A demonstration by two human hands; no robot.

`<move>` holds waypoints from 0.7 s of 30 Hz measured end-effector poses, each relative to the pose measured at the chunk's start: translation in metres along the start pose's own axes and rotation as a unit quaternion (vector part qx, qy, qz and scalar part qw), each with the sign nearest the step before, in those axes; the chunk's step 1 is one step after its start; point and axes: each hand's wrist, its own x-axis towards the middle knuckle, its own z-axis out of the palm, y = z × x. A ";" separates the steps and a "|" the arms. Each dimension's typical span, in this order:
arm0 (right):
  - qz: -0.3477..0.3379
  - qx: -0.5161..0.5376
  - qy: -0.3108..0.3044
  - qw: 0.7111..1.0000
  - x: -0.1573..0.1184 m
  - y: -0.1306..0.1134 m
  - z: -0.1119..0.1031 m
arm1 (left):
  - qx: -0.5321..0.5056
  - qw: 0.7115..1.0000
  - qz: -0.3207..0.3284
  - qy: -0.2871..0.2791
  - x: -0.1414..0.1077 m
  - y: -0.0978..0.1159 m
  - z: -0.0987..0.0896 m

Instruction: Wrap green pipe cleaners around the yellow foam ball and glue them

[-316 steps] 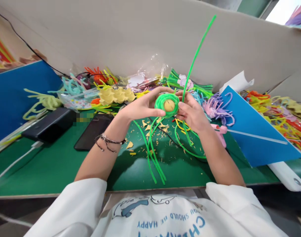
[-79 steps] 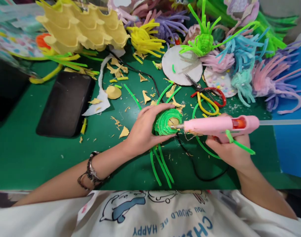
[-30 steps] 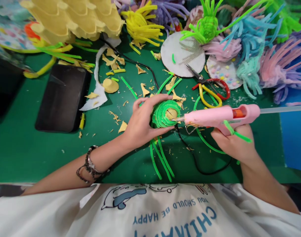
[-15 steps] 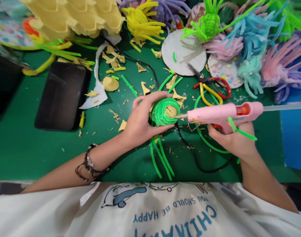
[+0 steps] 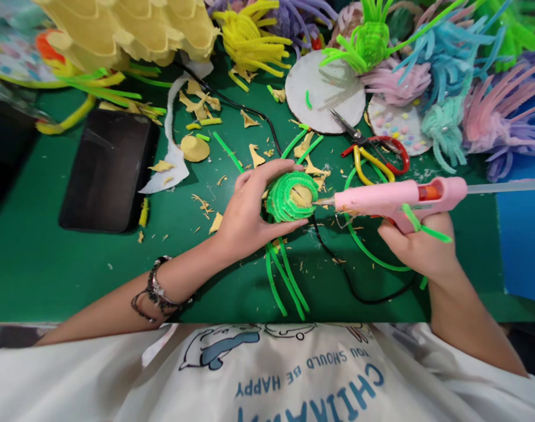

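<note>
My left hand (image 5: 249,214) is closed around a cup-like piece wrapped in green pipe cleaner (image 5: 279,199), with its yellowish cardboard middle facing up. Green pipe cleaner strands (image 5: 287,281) stick out from under it, both toward me and away. In my right hand (image 5: 425,243) is a pink glue gun (image 5: 381,198), gripped by its handle, a clear glue stick (image 5: 508,187) poking out of its back. The nozzle meets or nearly meets the right rim of the green-wrapped piece. A short green pipe cleaner is tied round the glue gun's handle.
Red and yellow handled scissors (image 5: 377,153) lie beyond the glue gun, against a white disc (image 5: 324,94). A black tray-like object (image 5: 109,170) sits at left, below a yellow egg carton (image 5: 130,29). Pipe cleaner bundles (image 5: 452,58) crowd the back right. A black cord (image 5: 350,287) crosses the table.
The glue gun's nozzle has shifted slightly along the right rim of the green piece, and my right hand has moved a little on the handle. My left hand keeps its hold.
</note>
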 end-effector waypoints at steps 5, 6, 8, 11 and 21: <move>0.089 0.062 0.046 0.993 -0.001 -0.016 0.005 | 0.033 0.999 -0.003 -0.018 0.000 0.004 -0.001; 0.096 0.071 0.047 0.992 -0.001 -0.018 0.006 | 0.049 0.999 -0.002 -0.022 0.000 0.004 -0.001; 0.088 0.074 0.038 0.993 -0.003 -0.020 0.008 | 0.080 0.996 0.004 -0.029 0.001 0.005 -0.002; 0.055 0.053 0.015 0.997 -0.005 -0.018 0.010 | 0.108 0.993 0.016 -0.036 0.001 0.006 -0.002; 0.020 -0.036 0.021 0.999 -0.008 -0.012 0.012 | 0.124 0.991 0.028 -0.033 0.000 0.008 -0.002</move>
